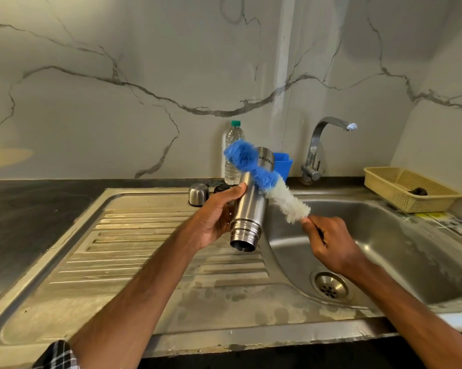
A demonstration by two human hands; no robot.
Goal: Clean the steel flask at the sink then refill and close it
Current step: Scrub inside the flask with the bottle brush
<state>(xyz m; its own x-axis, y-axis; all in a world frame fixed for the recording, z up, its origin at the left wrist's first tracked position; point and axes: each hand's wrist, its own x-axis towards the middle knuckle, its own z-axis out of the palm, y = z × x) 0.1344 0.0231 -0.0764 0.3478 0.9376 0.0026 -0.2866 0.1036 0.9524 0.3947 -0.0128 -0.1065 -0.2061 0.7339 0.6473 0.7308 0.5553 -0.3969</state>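
The left hand (213, 218) grips the steel flask (248, 209) around its body, thumb on top and fingers curled behind. The flask is held in the air above the seam between the drainboard (144, 249) and the sink basin (389, 235), tilted so its open threaded mouth faces down and toward the camera and its base points at the wall. The right hand (328, 243) is closed around the handle of a bottle brush (268, 183), whose blue and white bristles lie across the outside of the flask's upper body. A steel cap (197, 194) stands on the sink's back rim with a black lid part (221, 188) just beside it. Behind them are a plastic water bottle (232, 155) and a blue container (283, 161), with the tap (320, 145) to their right. A yellow basket (384, 182) sits on the counter right of the basin.
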